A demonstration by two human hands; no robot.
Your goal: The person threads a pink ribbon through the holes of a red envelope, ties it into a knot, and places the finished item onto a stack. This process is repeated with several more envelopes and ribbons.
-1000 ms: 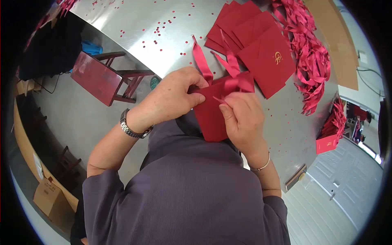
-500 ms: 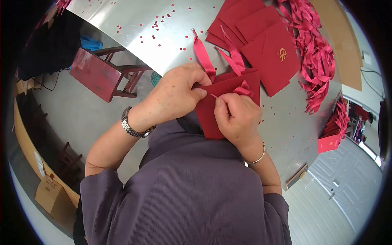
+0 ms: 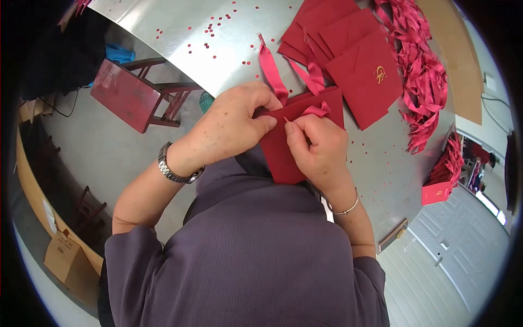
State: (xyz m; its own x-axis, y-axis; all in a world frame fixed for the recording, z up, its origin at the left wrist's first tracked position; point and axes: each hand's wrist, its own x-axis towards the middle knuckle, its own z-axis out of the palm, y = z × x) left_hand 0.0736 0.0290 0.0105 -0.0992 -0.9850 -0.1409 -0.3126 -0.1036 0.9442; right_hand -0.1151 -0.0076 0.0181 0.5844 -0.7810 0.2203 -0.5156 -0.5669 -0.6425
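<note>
A dark red paper bag (image 3: pixel 280 158) is held upright at the table's near edge, between my hands. My left hand (image 3: pixel 231 122) pinches its top edge, thumb on the near face and fingers behind. With thumb and forefinger, my right hand (image 3: pixel 318 144) grips the end of a pink ribbon (image 3: pixel 317 110) against the bag's near face. Another pink ribbon (image 3: pixel 271 71) rises from behind the bag's top, and more ribbon (image 3: pixel 312 79) stands to its right. What my left fingers touch behind the bag is hidden.
Flat red bags (image 3: pixel 368 76) with a gold mark lie overlapping beyond my right hand. A long heap of pink ribbons (image 3: pixel 422 82) lies beside them. Small red paper dots (image 3: pixel 208 37) are scattered over the metal table (image 3: pixel 174 22). A red stool (image 3: pixel 128 95) stands at left.
My right hand has shifted slightly up and left with the ribbon end, nearer my left thumb. The ribbon on the near face lies flatter. My left hand keeps its pinch.
</note>
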